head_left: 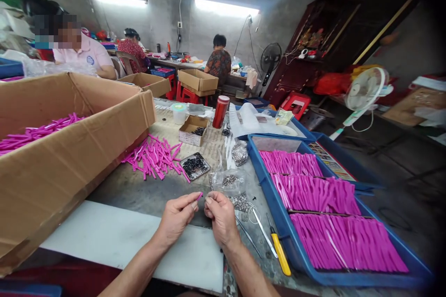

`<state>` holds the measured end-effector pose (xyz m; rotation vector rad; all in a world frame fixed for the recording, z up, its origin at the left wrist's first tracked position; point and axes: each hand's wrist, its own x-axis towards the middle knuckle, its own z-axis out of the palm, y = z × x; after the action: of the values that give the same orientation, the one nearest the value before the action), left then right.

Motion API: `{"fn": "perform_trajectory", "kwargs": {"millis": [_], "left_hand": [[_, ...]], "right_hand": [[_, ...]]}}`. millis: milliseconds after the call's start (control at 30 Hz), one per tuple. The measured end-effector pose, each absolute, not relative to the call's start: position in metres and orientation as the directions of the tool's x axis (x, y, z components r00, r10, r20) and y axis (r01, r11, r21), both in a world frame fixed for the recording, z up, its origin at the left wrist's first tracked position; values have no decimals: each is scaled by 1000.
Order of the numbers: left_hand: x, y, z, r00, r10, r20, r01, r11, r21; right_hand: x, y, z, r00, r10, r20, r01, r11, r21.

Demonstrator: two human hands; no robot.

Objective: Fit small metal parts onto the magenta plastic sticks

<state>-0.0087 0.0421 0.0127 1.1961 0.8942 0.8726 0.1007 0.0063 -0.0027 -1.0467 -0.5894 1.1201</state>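
Observation:
My left hand (179, 216) is closed in a pinch on a small pink plastic piece (200, 196), whose tip shows past the fingertips. Close beside it, my right hand (221, 216) has thumb and fingers pressed together; whatever they hold is too small to make out. Beyond the hands lie a loose pile of pink plastic sticks (153, 155) and a shallow tray (205, 172) of small black parts. Clear bags of small metal parts (230, 180) lie just past my right hand. Tweezers (263, 232) and a yellow-handled screwdriver (279, 250) rest to its right.
A large cardboard box (80, 148) with more pink sticks stands at the left. At the right, a blue crate (256, 162) holds rows of pink pieces. A white board (114, 236) lies at the front edge. A red can (220, 112) stands farther back. Several people sit beyond.

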Motion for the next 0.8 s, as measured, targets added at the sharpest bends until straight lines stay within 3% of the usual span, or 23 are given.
{"fn": "perform_trajectory", "kwargs": {"millis": [433,567,800], "left_hand": [[-6,23,22,305,928,216,77,-250,965],[-5,19,22,311,903,295,72,-332,941],[-5,17,19,315,899,305,48,-336,940]], "right_hand": [[96,-2,1,352,932,-88,-528,120,-841],[95,-4,-2,353,935,-32,-468,146,-872],[96,-6,-6,354,932,72,-313,191,-931]]}}
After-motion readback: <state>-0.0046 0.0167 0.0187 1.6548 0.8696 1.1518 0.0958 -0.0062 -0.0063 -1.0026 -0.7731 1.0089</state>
